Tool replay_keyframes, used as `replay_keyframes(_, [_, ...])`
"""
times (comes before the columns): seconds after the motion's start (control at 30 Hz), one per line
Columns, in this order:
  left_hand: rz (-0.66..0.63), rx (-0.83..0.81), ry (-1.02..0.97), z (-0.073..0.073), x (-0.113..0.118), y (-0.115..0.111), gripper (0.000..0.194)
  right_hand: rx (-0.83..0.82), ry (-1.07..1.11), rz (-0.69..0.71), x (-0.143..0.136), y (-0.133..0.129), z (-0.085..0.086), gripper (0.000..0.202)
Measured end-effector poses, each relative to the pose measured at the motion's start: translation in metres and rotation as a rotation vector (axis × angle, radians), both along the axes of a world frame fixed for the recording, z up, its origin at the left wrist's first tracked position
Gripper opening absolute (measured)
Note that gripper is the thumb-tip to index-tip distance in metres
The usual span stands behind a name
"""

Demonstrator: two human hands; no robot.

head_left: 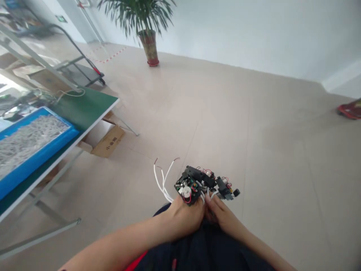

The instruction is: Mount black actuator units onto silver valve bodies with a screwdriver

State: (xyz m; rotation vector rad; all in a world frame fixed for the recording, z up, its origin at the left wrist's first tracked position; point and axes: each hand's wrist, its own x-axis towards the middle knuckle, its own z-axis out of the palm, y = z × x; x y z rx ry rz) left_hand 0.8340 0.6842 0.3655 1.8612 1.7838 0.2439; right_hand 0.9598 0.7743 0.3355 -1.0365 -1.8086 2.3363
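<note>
Both hands are together low in front of my dark clothing. My left hand [189, 214] is closed around a bunch of white cables [164, 184], whose stripped copper ends stick out to its left. Several small black electronic modules [194, 177] with green circuit boards, thin red wires and round silver parts hang at the cables' other end, above my knuckles. Against it, my right hand [221, 212] is closed with its thumb on the white cables, just below another black module [225, 187]. The fingertips of both hands are partly hidden.
On the left stands a green-topped table [87, 105] with a blue tray [42, 162] of white cable pieces. Beneath it is an open cardboard box [108, 141]. A trolley [81, 71] and a potted plant [149, 47] stand farther back by the wall. A red pot base [351, 109] shows at right.
</note>
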Motion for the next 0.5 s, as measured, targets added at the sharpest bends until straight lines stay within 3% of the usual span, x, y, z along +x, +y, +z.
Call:
replay_keyframes(0.07, [-0.026,0.031,0.022,0.001,-0.153,-0.072,0.037,-0.024,-0.032,-0.051,-0.157,-0.076,0.011,0.053])
replay_keyframes(0.13, [-0.017,0.046,-0.007,-0.012,-0.253,-0.139,0.034,-0.060,-0.063,-0.094,-0.258,-0.149,0.002,0.058])
replay_keyframes(0.23, [-0.042,0.049,-0.038,-0.041,-0.341,-0.218,0.030,-0.112,-0.054,-0.182,-0.343,-0.237,-0.029,0.059])
replay_keyframes(0.3, [-0.096,0.066,-0.026,-0.058,-0.389,-0.250,0.028,-0.129,-0.036,-0.224,-0.387,-0.273,-0.050,0.057])
replay_keyframes(0.4, [-0.211,0.078,0.057,-0.073,-0.467,-0.271,0.027,-0.040,-0.064,-0.228,-0.457,-0.296,-0.066,0.056])
replay_keyframes(0.5, [-0.300,0.011,0.126,-0.078,-0.549,-0.271,0.026,0.045,-0.125,-0.159,-0.536,-0.300,-0.067,0.060])
